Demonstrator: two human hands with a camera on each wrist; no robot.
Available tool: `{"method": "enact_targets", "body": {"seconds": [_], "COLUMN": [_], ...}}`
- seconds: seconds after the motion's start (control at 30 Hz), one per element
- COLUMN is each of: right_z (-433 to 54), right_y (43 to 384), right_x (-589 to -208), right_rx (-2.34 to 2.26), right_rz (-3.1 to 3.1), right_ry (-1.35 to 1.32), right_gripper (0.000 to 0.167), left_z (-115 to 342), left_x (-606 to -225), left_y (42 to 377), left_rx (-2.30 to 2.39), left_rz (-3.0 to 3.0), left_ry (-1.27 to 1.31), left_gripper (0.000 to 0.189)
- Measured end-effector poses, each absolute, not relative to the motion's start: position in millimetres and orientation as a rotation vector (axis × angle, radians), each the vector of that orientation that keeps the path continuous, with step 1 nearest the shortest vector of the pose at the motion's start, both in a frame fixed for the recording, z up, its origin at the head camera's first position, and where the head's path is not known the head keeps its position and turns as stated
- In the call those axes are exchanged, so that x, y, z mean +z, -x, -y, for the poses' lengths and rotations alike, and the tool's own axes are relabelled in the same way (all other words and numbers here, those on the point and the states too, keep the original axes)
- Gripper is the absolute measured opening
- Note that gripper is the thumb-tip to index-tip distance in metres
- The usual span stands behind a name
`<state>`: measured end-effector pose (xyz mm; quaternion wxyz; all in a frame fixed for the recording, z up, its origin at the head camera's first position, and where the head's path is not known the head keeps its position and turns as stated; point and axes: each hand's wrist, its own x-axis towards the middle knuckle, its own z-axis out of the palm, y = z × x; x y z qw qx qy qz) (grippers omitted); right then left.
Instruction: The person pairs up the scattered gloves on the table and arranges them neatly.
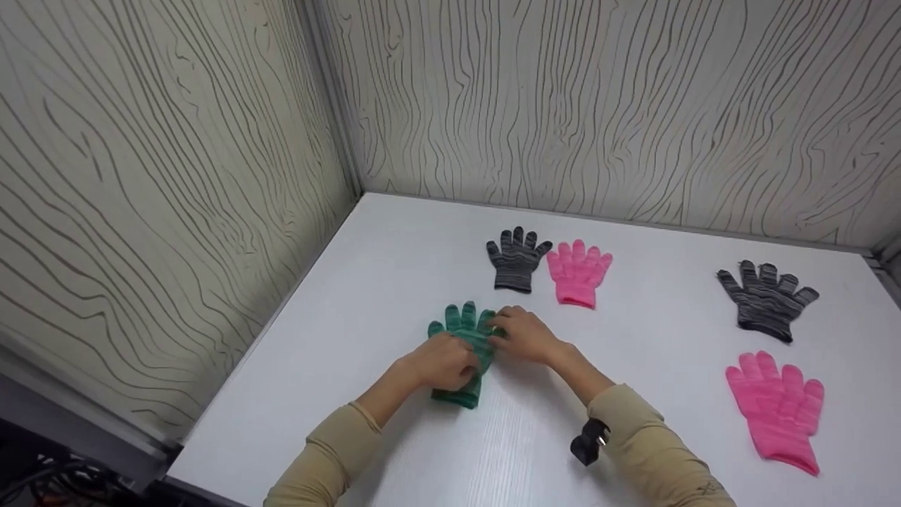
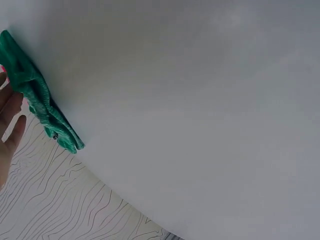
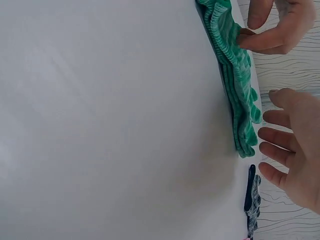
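Note:
A green knit glove lies on the white table, its fingers toward the back wall and its cuff toward the front. Over its palm is my left hand. In the right wrist view the left hand's fingertips touch the green glove, with a gap between thumb and fingers. Seen from the side there, the glove has several layered folds. My right hand is at the glove's right edge, by its thumb side. Its fingers are loosely bent and spread, beside the fabric in the right wrist view.
Behind the green glove lie a grey-black glove and a pink glove, side by side. Farther right are another grey-black glove and another pink glove. Wood-patterned walls bound the table at the back and left.

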<state>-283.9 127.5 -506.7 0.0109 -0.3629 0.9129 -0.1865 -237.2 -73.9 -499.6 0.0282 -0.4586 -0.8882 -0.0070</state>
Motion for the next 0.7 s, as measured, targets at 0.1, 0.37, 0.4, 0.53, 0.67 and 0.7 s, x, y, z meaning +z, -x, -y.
{"method": "enact_targets", "body": {"seconds": [0.1,0.37,0.4,0.53,0.67,0.7], "right_z": [-136,-163,-167,-182,-194,-197], "right_y": [283,283,282,280,274,272], "right_x": [-503,-498,-497,-492,-487,-487], "right_rx": [-0.668,-0.838,-0.847,-0.869,-0.88,-0.884], "right_rz": [-2.847,-2.781,-2.775,-2.733,-2.687,-2.681], "right_ry": [1.101,1.012,1.01,0.95,0.895,0.884], "right_gripper": [0.028,0.02,0.02,0.02,0.025,0.026], "left_z": [72,63,61,52,42,39], "left_x": [-495,-496,-496,-498,-502,-502], "left_y": [244,273,277,295,313,317], "left_rx": [-0.094,-0.178,-0.181,-0.153,-0.074,-0.043], "left_rz": [2.753,2.727,2.728,2.733,2.756,2.774], "left_ry": [1.369,1.146,1.114,0.996,0.888,0.862], "left_gripper": [0.014,0.017,0.017,0.019,0.022,0.024]}}
